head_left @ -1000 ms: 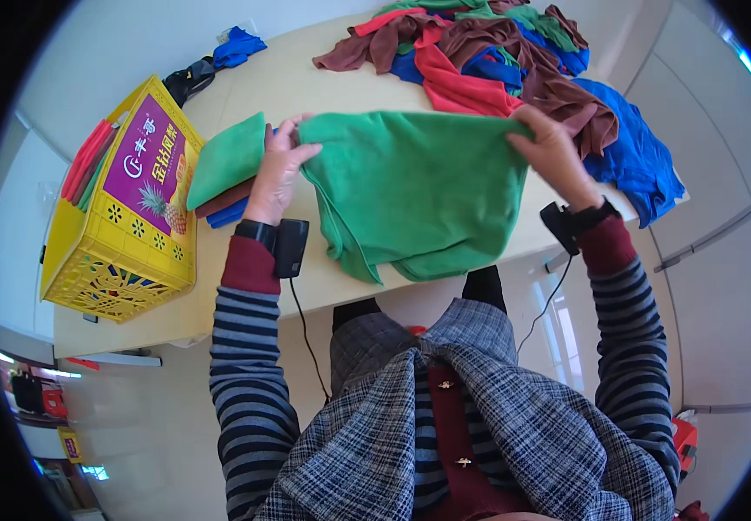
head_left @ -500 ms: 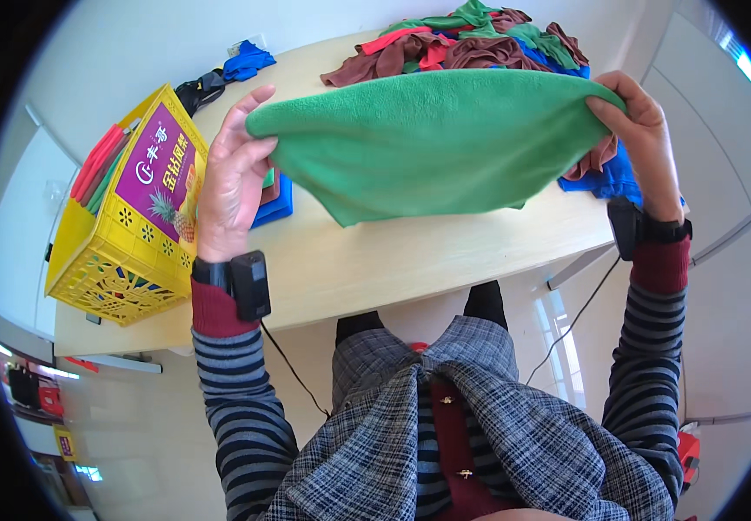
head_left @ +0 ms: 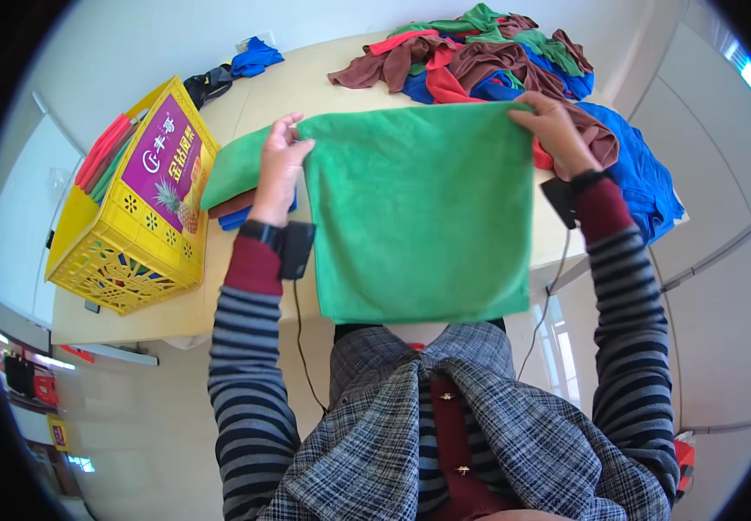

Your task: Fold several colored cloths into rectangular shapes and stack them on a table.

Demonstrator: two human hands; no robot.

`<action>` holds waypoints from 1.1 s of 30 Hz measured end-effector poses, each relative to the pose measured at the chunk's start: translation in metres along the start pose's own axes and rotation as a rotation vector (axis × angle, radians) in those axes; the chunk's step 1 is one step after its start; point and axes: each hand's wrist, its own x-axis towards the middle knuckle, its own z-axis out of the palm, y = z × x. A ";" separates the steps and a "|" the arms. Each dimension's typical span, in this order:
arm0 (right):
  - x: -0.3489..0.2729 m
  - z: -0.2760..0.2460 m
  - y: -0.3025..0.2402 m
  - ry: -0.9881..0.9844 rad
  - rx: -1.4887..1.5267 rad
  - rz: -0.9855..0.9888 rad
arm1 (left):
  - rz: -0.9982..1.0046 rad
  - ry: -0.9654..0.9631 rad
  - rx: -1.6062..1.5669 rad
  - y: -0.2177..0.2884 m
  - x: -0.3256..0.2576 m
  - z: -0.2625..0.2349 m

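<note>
Over the near edge of the pale worktop (head_left: 349, 78), a green cloth (head_left: 423, 221) is hanging spread out flat, its lower hem reaching down in front of the person's checked jacket. The left hand (head_left: 278, 165) is gripping the cloth's far left corner, fingers (head_left: 287, 130) curled and pinching the fabric; the right hand (head_left: 558, 130) is pinching the far right corner in the same way, its fingers closed over the hem. Both wrists are wearing dark bands with a small black unit, and thin cables are trailing down from them.

To the left of the left hand, a short stack of folded cloths (head_left: 236, 187) is lying on the worktop — a green one on top, brown and blue ones showing beneath — and the hand is partly covering its right end. Further left, a yellow plastic crate (head_left: 132, 234) with a purple printed panel is sitting at the worktop's left edge, red and green cloths standing folded inside it. At the far right, a loose heap of unfolded cloths (head_left: 488, 52) — brown, red, blue, green — is spreading behind the held cloth, which is hiding its near part. A blue cloth (head_left: 645, 174) is draping off the right edge, and a small blue and black bundle (head_left: 236, 69) is lying at the far left.
</note>
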 end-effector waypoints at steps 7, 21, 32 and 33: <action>-0.003 0.057 0.094 0.144 -0.114 -0.063 | 0.243 0.238 0.744 -0.082 -0.026 0.010; -0.250 0.068 0.077 0.198 0.256 0.462 | 0.092 -0.273 0.947 0.002 -0.229 0.014; -0.271 0.111 0.066 0.194 0.551 0.650 | 0.216 -0.357 0.968 0.003 -0.224 0.038; -0.273 0.112 0.066 0.183 0.614 0.641 | 0.244 -0.362 0.957 0.009 -0.225 0.046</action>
